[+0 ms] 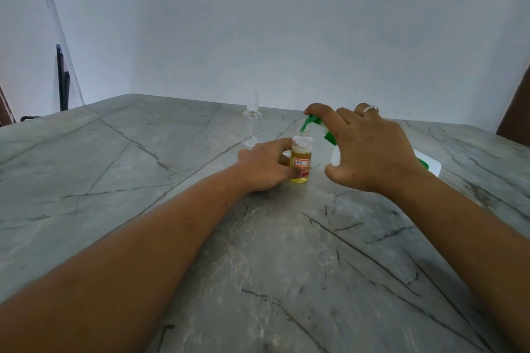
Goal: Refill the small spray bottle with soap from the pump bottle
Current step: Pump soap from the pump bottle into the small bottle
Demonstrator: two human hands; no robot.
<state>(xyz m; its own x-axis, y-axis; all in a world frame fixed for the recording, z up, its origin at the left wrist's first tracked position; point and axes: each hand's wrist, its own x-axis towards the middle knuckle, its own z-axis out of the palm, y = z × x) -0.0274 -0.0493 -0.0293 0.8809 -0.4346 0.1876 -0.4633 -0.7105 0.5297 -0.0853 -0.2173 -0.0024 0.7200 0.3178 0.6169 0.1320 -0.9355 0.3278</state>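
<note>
On the worktop (143,180), left hand (265,167) pinches the small spray bottle (301,159), uncapped, amber soap two-thirds up; right hand (370,149) clasps the green-nozzled pump bottle (334,156).

green pump head (311,120), amber soap in small bottle (300,159), grey veined table (143,180).

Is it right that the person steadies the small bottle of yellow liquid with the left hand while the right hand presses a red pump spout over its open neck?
Not quite: the head view shows the pump spout is green, not red. The left hand does steady the small bottle of yellow liquid, and the right hand presses the spout over its open neck.
</note>
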